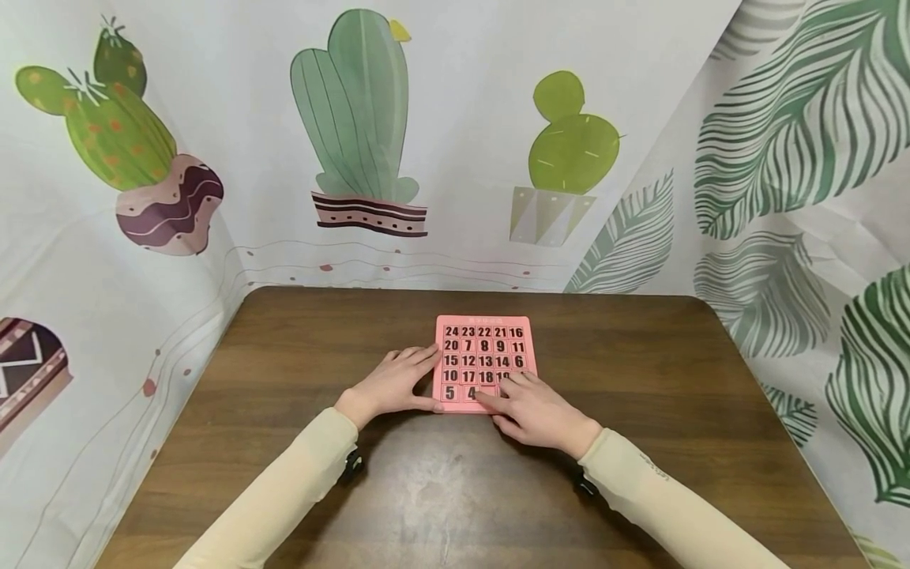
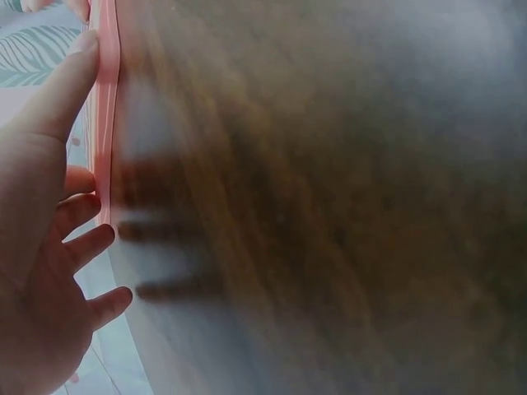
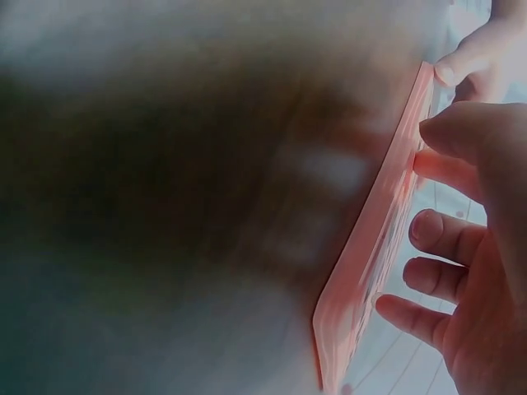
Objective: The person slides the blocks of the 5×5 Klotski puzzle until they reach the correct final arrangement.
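A pink sliding number puzzle [image 1: 486, 320] lies flat on the table, its square tiles printed with black numbers. My left hand [image 1: 389, 384] rests along its left side, fingertips at the edge and thumb at the near left corner. In the left wrist view the thumb [image 2: 70, 86] touches the pink rim and the other fingers are spread. Over the near right part is my right hand [image 1: 538, 407], its index fingertip in the bottom row beside the tile numbered 4 [image 1: 471, 393]. The right wrist view shows its fingers [image 3: 440, 234] extended over the puzzle. That hand hides some tiles.
The puzzle sits toward the far side of a dark brown wooden table [image 1: 306, 332]. A pale curtain [image 1: 462, 158] printed with cacti and leaves hangs behind it. Black wrist devices show under the left sleeve [image 1: 284, 482] and right sleeve [image 1: 668, 490].
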Tool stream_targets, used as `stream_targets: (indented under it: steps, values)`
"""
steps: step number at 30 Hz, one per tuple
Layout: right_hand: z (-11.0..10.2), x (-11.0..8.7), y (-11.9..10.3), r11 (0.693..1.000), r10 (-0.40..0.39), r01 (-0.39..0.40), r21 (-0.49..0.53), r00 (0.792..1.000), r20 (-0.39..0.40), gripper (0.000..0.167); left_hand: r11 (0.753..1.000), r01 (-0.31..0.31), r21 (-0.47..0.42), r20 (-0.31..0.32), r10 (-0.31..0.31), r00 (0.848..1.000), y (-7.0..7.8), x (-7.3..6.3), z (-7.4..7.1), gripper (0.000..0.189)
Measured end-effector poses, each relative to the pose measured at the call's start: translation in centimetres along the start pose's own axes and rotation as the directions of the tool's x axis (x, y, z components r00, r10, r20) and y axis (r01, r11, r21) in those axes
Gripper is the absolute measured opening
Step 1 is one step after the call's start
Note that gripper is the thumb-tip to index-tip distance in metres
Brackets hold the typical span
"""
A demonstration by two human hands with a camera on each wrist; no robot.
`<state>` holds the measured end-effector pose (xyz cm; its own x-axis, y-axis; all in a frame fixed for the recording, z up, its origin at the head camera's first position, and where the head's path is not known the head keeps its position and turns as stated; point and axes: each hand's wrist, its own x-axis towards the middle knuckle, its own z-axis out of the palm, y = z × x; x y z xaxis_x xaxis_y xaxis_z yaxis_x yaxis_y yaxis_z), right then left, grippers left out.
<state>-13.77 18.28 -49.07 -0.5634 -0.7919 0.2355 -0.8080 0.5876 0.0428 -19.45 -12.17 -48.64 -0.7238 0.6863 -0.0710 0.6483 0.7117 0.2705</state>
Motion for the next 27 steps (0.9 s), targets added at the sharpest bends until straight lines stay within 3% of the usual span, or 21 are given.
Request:
stream_targets:
  steps: [9,18,27]
  values:
    - [-0.3,0.0,-0.1,1.0,0.026,-0.026,0.015,1.0,-0.003,0.041,1.0,0.026,-0.014,0.02,-0.026,0.999,-0.2,0.2,0.2,0.109]
    - [-1.3,-2.4,1.5,0.998,0.059,-0.056,0.042,0.997,-0.052,0.032,1.0,0.028,-0.008,0.015,-0.028,0.999,-0.2,0.2,0.4,0.109]
    - [-1.2,-4.1,1.9,0.996,0.088,-0.089,0.012,0.996,0.012,0.036,1.0,0.02,-0.005,0.003,-0.02,1.0,-0.2,0.2,0.4,0.109]
